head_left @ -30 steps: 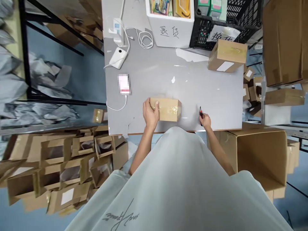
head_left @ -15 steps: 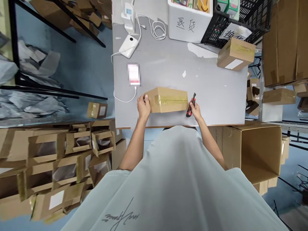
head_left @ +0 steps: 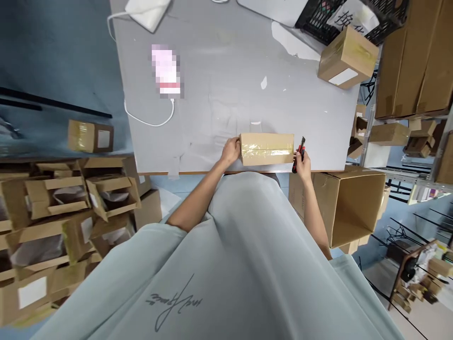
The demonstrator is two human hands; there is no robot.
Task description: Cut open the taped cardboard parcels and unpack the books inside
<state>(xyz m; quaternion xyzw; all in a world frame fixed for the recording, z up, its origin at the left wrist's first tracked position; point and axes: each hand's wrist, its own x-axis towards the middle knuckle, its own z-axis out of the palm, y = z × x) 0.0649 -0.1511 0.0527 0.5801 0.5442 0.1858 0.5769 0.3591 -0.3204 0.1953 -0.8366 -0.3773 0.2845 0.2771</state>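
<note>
Left hand (head_left: 230, 151): it is on the left end of the box (head_left: 267, 148), with the fingers curled on it.
Right hand (head_left: 303, 163): it is closed around a knife (head_left: 300, 152) at the right end of the box. The red and black knife points up and away from the person.
Box: it lies flat between the two hands and touches the left one. It is brown, with shiny tape along the top, and sits close to the near edge of the table (head_left: 219, 71).
Big carton (head_left: 354, 208): it stands open on the floor, just right of the right hand and lower down.
Pile (head_left: 53, 212): lots of open brown boxes lie on the floor, well left of the left hand.
Phone (head_left: 165, 71): it lies past the left hand, farther up the table, with a white cord (head_left: 148, 122) plugged in.
Far box (head_left: 347, 56): it is taped shut and sits well past the right hand, at the far right of the table, next to a black crate (head_left: 314, 21).
</note>
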